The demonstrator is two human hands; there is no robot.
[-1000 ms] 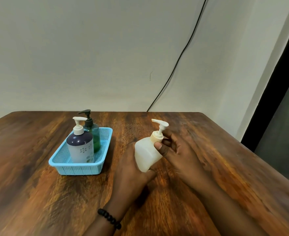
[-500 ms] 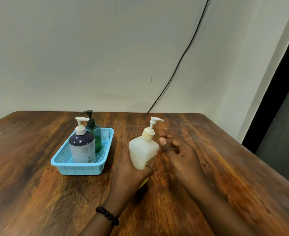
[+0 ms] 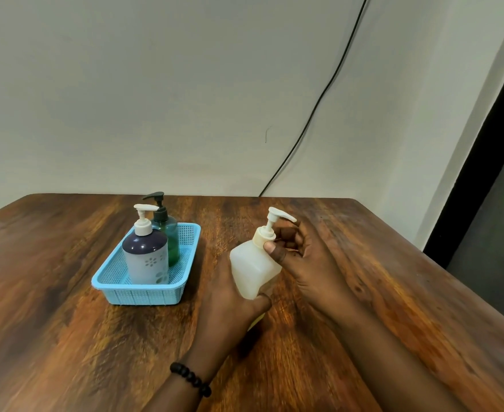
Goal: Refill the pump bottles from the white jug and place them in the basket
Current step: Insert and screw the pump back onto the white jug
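Left hand [image 3: 230, 295] grips the tilted white pump bottle [image 3: 253, 266] above the worktop [image 3: 66, 337]; right hand's [image 3: 310, 263] grip pinches its collar.

A dark wooden table [image 3: 66, 337] with streaked grain carries a light-blue perforated plastic basket [image 3: 143, 294] left of centre.

Wooden table [image 3: 51, 337], black wall cable [image 3: 319, 99]

Right hand [image 3: 307, 257] regrips the pump collar (thumb in front); white bottle [image 3: 253, 269] tilts back.
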